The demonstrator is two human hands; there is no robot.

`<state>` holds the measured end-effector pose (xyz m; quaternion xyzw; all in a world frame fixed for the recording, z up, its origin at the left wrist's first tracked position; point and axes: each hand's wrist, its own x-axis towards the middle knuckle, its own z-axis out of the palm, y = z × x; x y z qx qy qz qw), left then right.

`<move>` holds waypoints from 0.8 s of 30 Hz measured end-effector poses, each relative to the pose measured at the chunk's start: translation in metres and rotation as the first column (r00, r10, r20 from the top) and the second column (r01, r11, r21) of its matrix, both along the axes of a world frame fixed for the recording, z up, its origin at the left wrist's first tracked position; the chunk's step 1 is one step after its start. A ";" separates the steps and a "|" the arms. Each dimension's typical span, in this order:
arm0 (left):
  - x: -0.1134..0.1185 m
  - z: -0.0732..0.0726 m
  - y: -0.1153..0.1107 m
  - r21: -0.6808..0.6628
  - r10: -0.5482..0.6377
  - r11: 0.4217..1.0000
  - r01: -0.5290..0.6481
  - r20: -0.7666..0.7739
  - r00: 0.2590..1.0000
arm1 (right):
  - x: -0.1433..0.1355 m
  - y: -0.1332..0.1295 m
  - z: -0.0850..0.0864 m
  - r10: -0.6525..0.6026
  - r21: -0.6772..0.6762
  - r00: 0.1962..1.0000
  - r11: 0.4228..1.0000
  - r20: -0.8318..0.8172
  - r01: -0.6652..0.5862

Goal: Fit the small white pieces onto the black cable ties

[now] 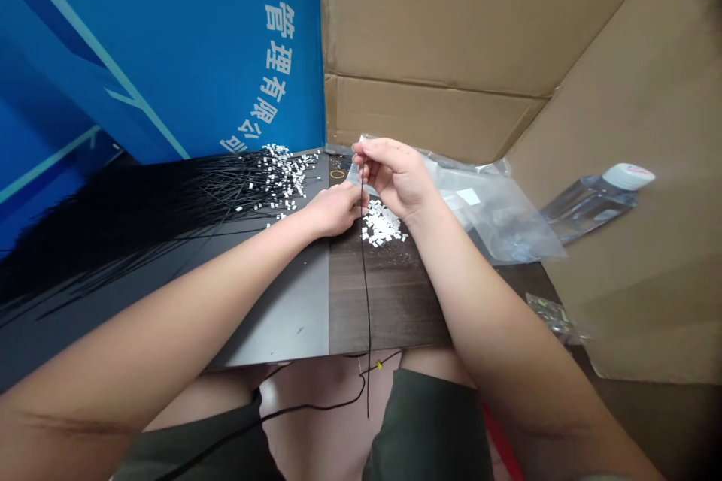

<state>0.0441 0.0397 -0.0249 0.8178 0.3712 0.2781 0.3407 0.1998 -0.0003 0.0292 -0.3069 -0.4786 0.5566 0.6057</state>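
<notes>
In the head view my right hand (399,179) is raised over the table, thumb and forefinger pinched on the upper end of a thin black wire (365,282). The wire hangs down past the table's front edge. Something small and white shows at the pinched fingertips, too small to make out. My left hand (335,209) rests low at the table, its fingers curled together beside a pile of small white plastic connectors (383,225). Whatever those fingers hold is hidden.
Many black wires (129,203) with white ends (285,176) lie at the left. A clear plastic bag (490,210) and a bottle (592,199) are at the right, by cardboard walls (440,15). A yellow ring (337,174) lies behind my left hand. A black cable (304,408) hangs below the edge.
</notes>
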 end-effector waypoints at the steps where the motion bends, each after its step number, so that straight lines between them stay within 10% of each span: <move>1: 0.001 0.000 -0.001 0.062 -0.007 0.998 0.012 -0.071 0.997 | -0.001 0.000 0.000 0.004 0.008 1.000 1.000 -0.007 -0.004; 6: 0.004 -0.004 -0.006 0.205 0.013 0.978 0.049 -0.290 0.957 | -0.004 -0.002 -0.001 -0.008 0.027 1.000 1.000 0.024 0.007; 12: -0.004 0.004 -0.009 -0.102 0.114 0.990 -0.096 0.191 0.975 | -0.006 0.002 -0.006 -0.119 -0.039 0.988 0.992 0.094 0.123; 17: -0.025 0.025 -0.020 -0.601 0.326 0.790 0.121 0.579 0.748 | -0.012 0.010 -0.023 -0.275 0.069 0.916 0.961 0.293 0.266; 24: -0.045 0.023 -0.035 -0.707 0.447 0.616 0.348 0.677 0.584 | -0.027 0.004 -0.037 -0.322 0.348 0.797 0.925 0.511 0.150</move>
